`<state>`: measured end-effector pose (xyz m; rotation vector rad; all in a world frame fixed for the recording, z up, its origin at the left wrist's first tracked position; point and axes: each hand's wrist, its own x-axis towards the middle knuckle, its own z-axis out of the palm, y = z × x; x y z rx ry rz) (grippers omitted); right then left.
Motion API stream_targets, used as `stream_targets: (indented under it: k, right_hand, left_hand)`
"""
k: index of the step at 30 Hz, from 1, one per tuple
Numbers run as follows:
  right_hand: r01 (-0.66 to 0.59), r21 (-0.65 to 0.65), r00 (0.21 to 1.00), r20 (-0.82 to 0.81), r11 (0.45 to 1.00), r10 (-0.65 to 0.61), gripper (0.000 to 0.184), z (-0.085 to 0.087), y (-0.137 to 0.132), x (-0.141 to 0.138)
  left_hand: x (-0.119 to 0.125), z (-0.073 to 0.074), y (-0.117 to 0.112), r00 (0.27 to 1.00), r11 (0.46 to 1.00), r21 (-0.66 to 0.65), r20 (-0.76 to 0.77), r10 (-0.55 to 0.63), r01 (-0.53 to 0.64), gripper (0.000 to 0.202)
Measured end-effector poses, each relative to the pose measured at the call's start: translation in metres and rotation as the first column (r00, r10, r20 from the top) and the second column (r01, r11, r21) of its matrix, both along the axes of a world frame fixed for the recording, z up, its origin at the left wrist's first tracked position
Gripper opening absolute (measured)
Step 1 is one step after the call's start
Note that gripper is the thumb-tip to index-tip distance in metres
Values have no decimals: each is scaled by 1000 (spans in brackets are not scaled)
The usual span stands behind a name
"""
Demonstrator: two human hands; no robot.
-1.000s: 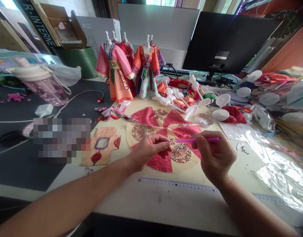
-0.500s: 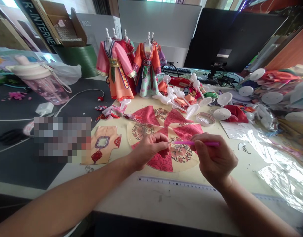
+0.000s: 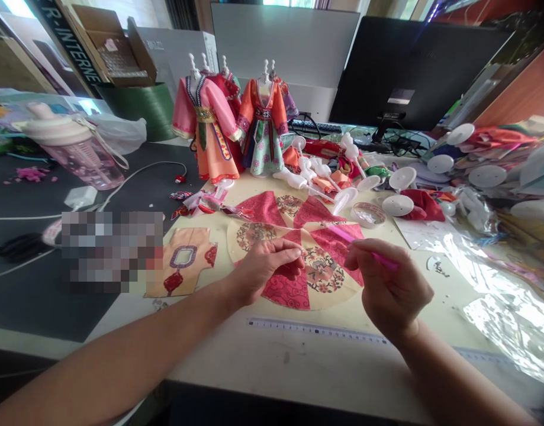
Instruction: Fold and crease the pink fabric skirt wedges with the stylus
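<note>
Between the thumb and fingers of my right hand (image 3: 391,284) is a slim pink pen-like stick (image 3: 341,233), its far end angled up to the left. My left hand (image 3: 269,269) is closed in a pinch; anything between its fingertips is too small to make out. Both hands hover over a round cloth piece (image 3: 285,293) of alternating red and cream floral wedges, spread on the table. Left of it lies a small tan garment piece (image 3: 194,275) with a framed motif and a red patch.
A clear ruler (image 3: 316,331) lies in front of the round cloth. Dressed doll forms (image 3: 205,124) stand behind, beside white doll parts (image 3: 316,171) and a tape roll (image 3: 368,214). Shiny plastic film (image 3: 507,313) lies right; a bottle (image 3: 80,148) stands left.
The pink stick has swung from nearly level to slanting up and left, its tip now away from my left fingertips. My right hand has shifted slightly right and down.
</note>
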<state>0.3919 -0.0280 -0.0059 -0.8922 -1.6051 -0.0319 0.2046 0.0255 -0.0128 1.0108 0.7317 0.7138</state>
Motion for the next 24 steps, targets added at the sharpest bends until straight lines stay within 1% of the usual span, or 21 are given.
stream_targets:
  k: [3,6,9,14,20,24]
  right_hand:
    - [-12,-19,990,137,1000,14,36,-2,2,0]
    - [28,-34,959,284,999,-18,31,-6,6,-2]
    - [69,-34,926,374,997,-51,25,-10,12,-4]
    - [125,5,897,427,992,-115,18,-15,16,-4]
    - [116,12,884,455,993,-108,17,-13,15,-4]
    - [104,28,881,461,994,-105,15,-11,17,-5]
  left_hand:
    - [0,2,0,999,999,-38,15,28,-27,12]
    - [-1,3,-2,998,996,-83,46,38,-34,15]
    - [0,4,-4,996,993,-117,90,21,-11,18]
    - [1,5,-7,992,989,-149,128,15,4,19]
    - [2,7,-9,987,987,-154,155,-32,56,18]
    - [2,7,-9,988,987,-150,151,-42,64,17]
